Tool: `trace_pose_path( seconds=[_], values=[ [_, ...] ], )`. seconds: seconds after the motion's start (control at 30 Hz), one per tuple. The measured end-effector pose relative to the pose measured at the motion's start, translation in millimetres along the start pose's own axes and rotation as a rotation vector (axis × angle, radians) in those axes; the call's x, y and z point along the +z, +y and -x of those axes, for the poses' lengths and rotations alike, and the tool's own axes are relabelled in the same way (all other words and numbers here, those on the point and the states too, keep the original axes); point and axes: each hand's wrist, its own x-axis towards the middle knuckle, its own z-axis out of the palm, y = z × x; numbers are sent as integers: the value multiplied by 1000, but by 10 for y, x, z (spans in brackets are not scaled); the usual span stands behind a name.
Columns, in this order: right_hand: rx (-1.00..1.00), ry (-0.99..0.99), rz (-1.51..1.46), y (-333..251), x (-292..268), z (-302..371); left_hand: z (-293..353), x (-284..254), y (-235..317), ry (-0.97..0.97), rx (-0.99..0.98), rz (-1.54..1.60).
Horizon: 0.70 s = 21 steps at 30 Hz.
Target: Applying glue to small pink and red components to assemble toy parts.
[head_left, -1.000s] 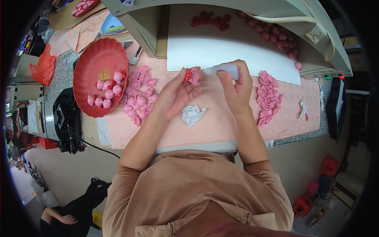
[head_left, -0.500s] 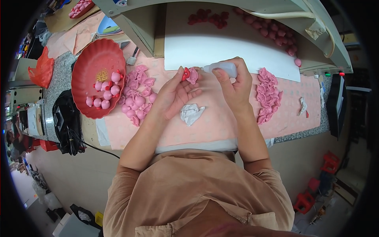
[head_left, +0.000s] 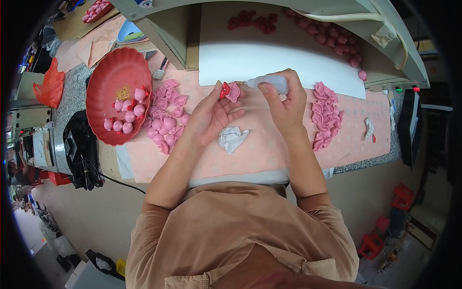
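Observation:
Between the thumb and fingers of my left hand [head_left: 211, 115] is a small pink figure part [head_left: 233, 92] with a red piece [head_left: 224, 90] at its left. My right hand [head_left: 289, 103] grips a translucent squeeze bottle [head_left: 273, 84], tilted sideways with its thin nozzle at the pink part; I cannot tell if they touch. Below my hands lies a crumpled white tissue [head_left: 233, 139]. Pink ruffled pieces [head_left: 169, 94] and pink balls [head_left: 162, 125] are heaped left of my left hand. More ruffled pieces [head_left: 326, 115] form a pile right of my right hand.
A scalloped red tray [head_left: 103, 72] holds several pink balls with red bits. A brush [head_left: 160, 72] lies beside it. Under a grey overhead housing [head_left: 163, 38], a white sheet [head_left: 231, 53] carries red pieces [head_left: 252, 21] and pink balls [head_left: 332, 38]. A black bag [head_left: 82, 144] hangs at the left table edge.
The pink part in my left hand has tipped slightly, showing more of the red piece. The bottle's nozzle has shifted a little to the left. Otherwise the hands stay in place.

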Motion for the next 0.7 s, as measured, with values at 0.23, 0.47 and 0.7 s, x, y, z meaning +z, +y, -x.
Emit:
trace_pose_path(
  seconds=[0.23, 0.47, 0.7],
  values=[
    [33, 46, -9, -37, -1, -5, 0, -7, 8, 0, 9, -1],
    [-8, 3, 10, -13, -6, 1, 1, 1, 9, 3, 15, -32],
    [26, 36, 20, -55, 11, -3, 18, 23, 21, 30, 50, -47]
  ],
)
